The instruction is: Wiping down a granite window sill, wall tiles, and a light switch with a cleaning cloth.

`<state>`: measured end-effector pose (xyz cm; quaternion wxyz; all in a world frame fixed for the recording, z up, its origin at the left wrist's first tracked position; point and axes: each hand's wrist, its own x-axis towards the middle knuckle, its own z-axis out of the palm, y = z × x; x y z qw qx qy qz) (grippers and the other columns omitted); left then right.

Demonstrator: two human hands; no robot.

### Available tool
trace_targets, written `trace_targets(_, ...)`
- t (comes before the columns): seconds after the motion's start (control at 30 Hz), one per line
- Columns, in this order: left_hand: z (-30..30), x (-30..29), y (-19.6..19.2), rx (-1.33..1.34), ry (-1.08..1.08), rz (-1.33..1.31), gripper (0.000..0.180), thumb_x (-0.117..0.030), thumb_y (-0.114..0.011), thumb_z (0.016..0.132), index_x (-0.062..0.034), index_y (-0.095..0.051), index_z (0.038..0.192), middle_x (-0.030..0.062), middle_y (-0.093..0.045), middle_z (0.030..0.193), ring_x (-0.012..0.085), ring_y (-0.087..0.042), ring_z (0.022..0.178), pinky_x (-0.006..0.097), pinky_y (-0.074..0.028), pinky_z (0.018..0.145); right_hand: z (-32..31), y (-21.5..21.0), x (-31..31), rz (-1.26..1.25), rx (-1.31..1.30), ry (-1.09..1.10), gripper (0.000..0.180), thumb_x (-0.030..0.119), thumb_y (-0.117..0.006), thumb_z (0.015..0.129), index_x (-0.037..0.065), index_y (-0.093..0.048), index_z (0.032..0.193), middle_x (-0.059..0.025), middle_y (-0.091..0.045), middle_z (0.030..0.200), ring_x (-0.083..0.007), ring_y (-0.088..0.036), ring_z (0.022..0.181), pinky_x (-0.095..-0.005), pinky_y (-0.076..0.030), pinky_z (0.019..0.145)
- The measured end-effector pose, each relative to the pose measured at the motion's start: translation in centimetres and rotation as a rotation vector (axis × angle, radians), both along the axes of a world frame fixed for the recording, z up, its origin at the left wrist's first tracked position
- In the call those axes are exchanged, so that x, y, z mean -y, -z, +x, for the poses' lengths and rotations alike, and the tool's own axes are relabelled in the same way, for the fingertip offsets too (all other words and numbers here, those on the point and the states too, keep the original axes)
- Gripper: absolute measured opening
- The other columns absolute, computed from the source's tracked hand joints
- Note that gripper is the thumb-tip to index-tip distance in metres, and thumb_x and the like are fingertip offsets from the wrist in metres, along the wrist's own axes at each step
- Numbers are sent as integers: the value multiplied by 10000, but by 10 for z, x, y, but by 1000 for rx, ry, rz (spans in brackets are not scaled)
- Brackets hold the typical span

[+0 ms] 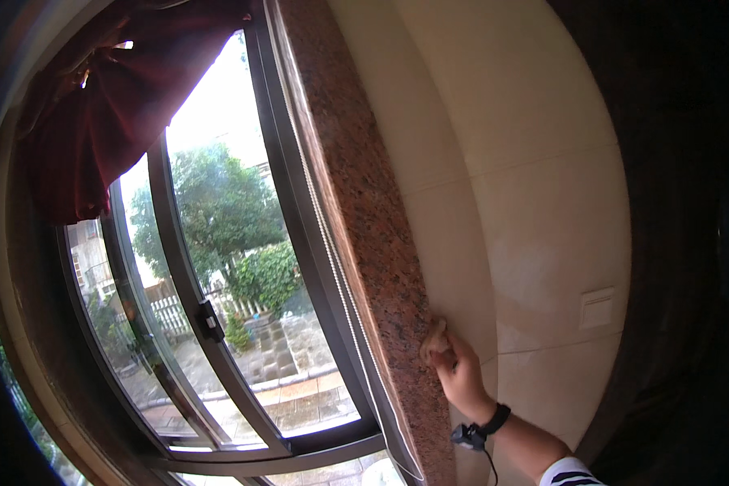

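Observation:
My right hand point(462, 374) reaches in from the lower right, its fingers closed on a small beige cloth point(434, 338). The cloth is pressed against the edge of the reddish-brown speckled stone window surround point(381, 235), where the stone meets the pale wall. A black strap with a small dark device point(468, 437) and a cable sits around my wrist, below a striped sleeve. My left hand is out of view.
Left of the stone is a dark-framed sliding window point(271, 162) with a black latch point(211, 321). A white beaded cord point(330, 243) hangs beside the frame. A dark red curtain point(97, 138) drapes at upper left. A square wall switch point(598, 309) is on the cream tiled wall point(535, 227).

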<state>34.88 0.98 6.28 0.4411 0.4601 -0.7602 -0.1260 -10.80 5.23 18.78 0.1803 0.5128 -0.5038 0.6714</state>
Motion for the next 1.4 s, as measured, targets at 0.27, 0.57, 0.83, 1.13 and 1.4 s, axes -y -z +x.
trace_targets(0.27, 58, 59, -53, -148, 241, -139, 190, -39, -638, 924, -23, -693, 1105, 88, -719, 888, 184, -661, 793, 315, -525, 760, -30, -154, 33, -234, -132, 106, 345, 42, -655, 920, -43, -573, 1244, -138, -677, 941, -203, -667, 876, -336, -522, 790)
trace_targets(0.57, 108, 93, -74, -128, 316, -191, 173, -16, -626, 909, -19, -684, 1072, 107, -713, 827, 217, -681, 754, 332, -532, 735, -43, -313, 31, -249, -227, 229, 308, 70, -597, 925, -52, -603, 1208, -159, -715, 1081, -228, -673, 995, -348, -505, 863)
trace_targets(0.83, 89, 81, -121, -37, 379, -421, 111, -24, -609, 917, 0, -674, 1004, 116, -671, 777, 248, -669, 708, 355, -520, 658, -44, -400, 24, -153, -280, 251, 305, 182, -623, 949, -18, -650, 1178, -160, -719, 1050, -241, -667, 982, -370, -500, 850)
trace_targets(1.13, 63, 87, -139, 103, 307, -460, 108, -59, -602, 938, -4, -668, 1003, 112, -658, 782, 225, -649, 700, 333, -512, 642, -30, -411, 17, -6, -340, -19, 317, 205, -619, 990, -31, -605, 1200, -32, -620, 781, -108, -550, 637, -290, -442, 568)
trace_targets(1.4, 23, 107, -156, -37, 376, -236, 168, -124, -577, 987, -14, -673, 1071, 116, -632, 817, 216, -641, 714, 327, -497, 626, -65, -378, -27, 52, -281, -116, 340, 255, -600, 1018, -11, -585, 1230, -64, -657, 1002, -121, -625, 808, -267, -503, 656)
